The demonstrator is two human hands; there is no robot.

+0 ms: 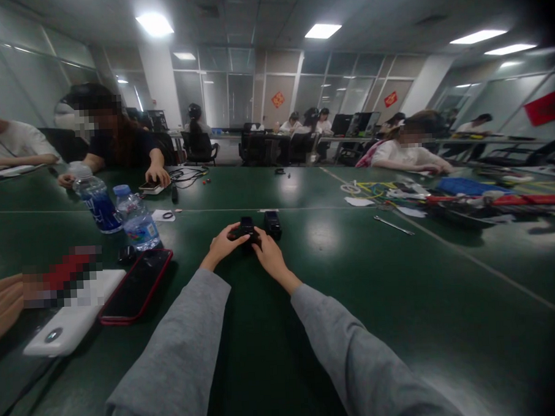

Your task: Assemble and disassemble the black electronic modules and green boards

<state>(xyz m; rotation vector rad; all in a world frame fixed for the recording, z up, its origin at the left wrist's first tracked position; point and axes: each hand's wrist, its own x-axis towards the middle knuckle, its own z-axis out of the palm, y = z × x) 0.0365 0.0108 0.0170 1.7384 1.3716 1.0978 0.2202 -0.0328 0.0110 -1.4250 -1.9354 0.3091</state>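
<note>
Both my hands meet on a small black device [246, 226] over the green table, straight ahead of me. My left hand [222, 244] grips its left side, thumb across the near face. The fingers of my right hand [269, 251] close on its right side. What kind of device it is, I cannot make out. Just right of it stands a second black boxy device [272, 223], close to my right fingers and apparently not held. My fingers hide part of the held device's lower edge.
Left of my arms lie a red-edged phone [138, 286], a white power bank [75, 318] and two water bottles [137, 220]; another person's hand [6, 306] is beside them. A wrench [394, 225], cables and tools [470, 202] lie to the right. Several people sit around.
</note>
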